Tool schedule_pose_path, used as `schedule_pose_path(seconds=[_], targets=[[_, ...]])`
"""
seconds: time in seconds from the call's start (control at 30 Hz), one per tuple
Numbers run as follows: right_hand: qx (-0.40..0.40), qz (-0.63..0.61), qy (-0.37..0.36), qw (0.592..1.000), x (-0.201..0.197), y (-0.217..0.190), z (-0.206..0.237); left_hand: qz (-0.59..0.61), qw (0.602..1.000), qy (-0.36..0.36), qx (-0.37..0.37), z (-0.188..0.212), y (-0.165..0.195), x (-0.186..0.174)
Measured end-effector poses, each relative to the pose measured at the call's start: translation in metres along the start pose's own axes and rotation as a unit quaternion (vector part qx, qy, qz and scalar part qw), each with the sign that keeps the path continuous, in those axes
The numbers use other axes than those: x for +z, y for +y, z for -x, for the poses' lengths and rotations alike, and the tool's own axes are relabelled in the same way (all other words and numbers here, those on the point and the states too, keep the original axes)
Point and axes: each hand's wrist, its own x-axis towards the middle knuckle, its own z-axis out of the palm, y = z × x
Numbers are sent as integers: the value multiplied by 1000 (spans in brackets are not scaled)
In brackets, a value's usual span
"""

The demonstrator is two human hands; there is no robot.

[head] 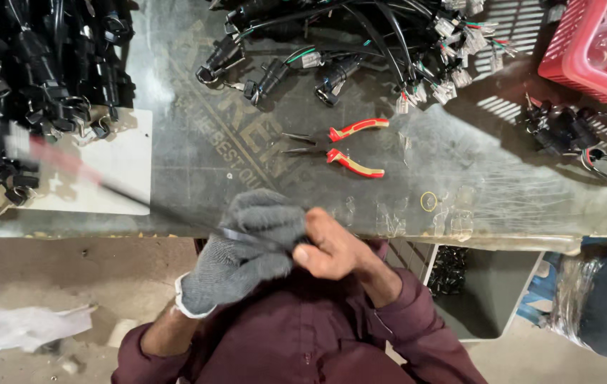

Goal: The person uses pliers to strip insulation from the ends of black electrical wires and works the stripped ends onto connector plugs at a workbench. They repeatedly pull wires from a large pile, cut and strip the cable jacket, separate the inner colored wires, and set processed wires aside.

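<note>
My left hand [246, 249] wears a grey knitted glove and is closed around a small dark part with a thin black cable [125, 195] that runs off, blurred, to the upper left. My bare right hand [332, 249] pinches the same part from the right, touching the glove. Both hands are just in front of the worktable's near edge [175, 231]. The part itself is mostly hidden between the fingers.
Needle-nose pliers with red and yellow handles [350, 146] lie on the dark tabletop beyond my hands. Black connector cables are piled at the left [40, 78] and top centre [339, 50]. A red plastic basket [595, 43] stands at the top right; a white sheet [115, 163] lies at the left.
</note>
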Motion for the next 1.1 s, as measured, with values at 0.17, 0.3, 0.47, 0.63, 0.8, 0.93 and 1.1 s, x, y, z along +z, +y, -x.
schedule_pose_path(seconds=[0.17, 0.3, 0.47, 0.63, 0.8, 0.93, 1.1], targets=[[154, -295, -22, 943, 14, 31, 37, 172, 984, 21, -27, -5, 3, 13], [81, -266, 109, 954, 37, 63, 55, 130, 988, 78, -39, -15, 5, 28], [153, -186, 386, 891, 40, 87, 51, 150, 978, 107, -103, -34, -8, 37], [37, 24, 371, 928, 28, 65, 37, 142, 968, 115, -174, -35, -18, 53], [53, 282, 262, 921, 0, -2, 15, 29, 976, 163, -142, -21, -27, 50], [93, 495, 301, 810, -50, -32, 0, 141, 958, 185, -168, -11, -25, 44], [133, 657, 206, 713, -74, -13, -1, 180, 959, 158, -153, -19, -13, 42]])
